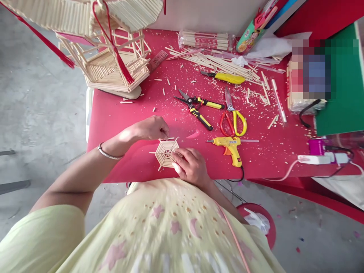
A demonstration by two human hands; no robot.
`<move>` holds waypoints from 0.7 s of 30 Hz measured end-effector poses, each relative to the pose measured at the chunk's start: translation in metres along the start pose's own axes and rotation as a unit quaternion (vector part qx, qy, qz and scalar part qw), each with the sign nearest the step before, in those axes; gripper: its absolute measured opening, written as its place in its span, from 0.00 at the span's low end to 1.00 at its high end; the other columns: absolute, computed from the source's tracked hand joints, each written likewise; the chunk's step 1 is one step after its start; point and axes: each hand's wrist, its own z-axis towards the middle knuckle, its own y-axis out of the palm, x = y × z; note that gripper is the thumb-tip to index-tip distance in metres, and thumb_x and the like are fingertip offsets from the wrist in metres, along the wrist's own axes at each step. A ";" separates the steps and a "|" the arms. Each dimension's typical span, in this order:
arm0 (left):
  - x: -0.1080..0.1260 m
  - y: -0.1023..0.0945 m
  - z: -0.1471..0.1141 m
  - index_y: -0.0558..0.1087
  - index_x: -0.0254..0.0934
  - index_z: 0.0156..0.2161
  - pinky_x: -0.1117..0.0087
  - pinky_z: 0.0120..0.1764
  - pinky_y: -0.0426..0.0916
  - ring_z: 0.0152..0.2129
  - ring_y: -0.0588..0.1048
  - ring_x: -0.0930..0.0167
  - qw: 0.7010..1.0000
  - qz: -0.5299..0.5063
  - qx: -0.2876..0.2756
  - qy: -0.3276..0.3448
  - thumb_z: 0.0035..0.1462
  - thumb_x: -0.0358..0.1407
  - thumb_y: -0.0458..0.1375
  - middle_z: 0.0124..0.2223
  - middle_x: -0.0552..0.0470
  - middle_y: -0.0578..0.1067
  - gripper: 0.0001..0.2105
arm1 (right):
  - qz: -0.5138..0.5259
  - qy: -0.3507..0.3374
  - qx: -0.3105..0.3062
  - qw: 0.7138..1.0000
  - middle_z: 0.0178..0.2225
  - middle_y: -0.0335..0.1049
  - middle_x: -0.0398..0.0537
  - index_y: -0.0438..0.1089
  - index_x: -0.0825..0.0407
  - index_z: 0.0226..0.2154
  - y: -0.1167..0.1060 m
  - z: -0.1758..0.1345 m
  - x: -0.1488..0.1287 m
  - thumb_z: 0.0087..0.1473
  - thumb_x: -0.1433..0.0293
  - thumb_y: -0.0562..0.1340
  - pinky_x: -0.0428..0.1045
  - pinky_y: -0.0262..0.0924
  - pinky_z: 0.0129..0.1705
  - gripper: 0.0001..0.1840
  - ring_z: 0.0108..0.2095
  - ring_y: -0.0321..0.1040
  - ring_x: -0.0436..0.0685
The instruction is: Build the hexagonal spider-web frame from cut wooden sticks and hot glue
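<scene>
While we are working at the near edge of the red table [122,121], our right hand [195,165] is gripping, half closed, the right side of a pale hexagonal panel of wooden sticks [164,151]. Our left hand [152,128], nearly closed, is apparently pinching a short pale stick [171,138] at its far edge. We are likely fitting an outer row; the next move is probably calling for squaring that stick along the rim. We are counting one panel, one yellow glue gun [227,142], one red-and-yellow-handled pair of scissors [229,104], one black-and-yellow cutter [191,101], one yellow knife [229,77], one stick-built pavilion [99,63]; loose sticks [218,62] are lying too jumbled to count.
</scene>
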 end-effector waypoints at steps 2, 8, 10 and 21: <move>0.000 0.000 0.001 0.82 0.37 0.28 0.76 0.32 0.61 0.24 0.74 0.75 1.000 0.005 -0.004 0.009 0.48 0.30 0.60 0.25 0.56 0.80 0.07 | 0.004 0.010 -0.014 1.000 0.56 0.75 0.52 0.74 0.46 0.58 0.002 0.000 0.002 0.65 0.67 0.62 0.59 0.66 0.57 0.19 0.53 0.69 0.62; 0.005 0.000 0.002 0.83 0.36 0.28 0.76 0.28 0.58 0.24 0.74 0.74 1.000 0.020 -0.011 -0.002 0.48 0.31 0.59 0.25 0.54 0.79 0.08 | 0.004 0.026 -0.028 0.999 0.56 0.75 0.52 0.74 0.47 0.56 0.000 -0.001 0.001 0.65 0.66 0.61 0.60 0.64 0.56 0.18 0.53 0.69 0.63; 0.005 0.001 0.002 0.83 0.35 0.29 0.75 0.29 0.59 0.26 0.75 0.73 1.000 0.027 -0.015 -0.004 0.48 0.31 0.59 0.26 0.53 0.80 0.09 | 0.003 0.023 -0.024 0.999 0.55 0.75 0.52 0.74 0.48 0.56 0.000 0.000 0.001 0.65 0.66 0.61 0.60 0.64 0.56 0.18 0.52 0.69 0.63; 0.009 0.005 0.003 0.83 0.37 0.29 0.76 0.30 0.61 0.25 0.75 0.74 1.000 -0.001 0.008 0.001 0.47 0.28 0.62 0.26 0.55 0.80 0.07 | 0.000 0.019 -0.012 1.000 0.55 0.76 0.51 0.75 0.48 0.55 0.002 -0.001 0.002 0.65 0.66 0.61 0.60 0.65 0.54 0.17 0.51 0.69 0.62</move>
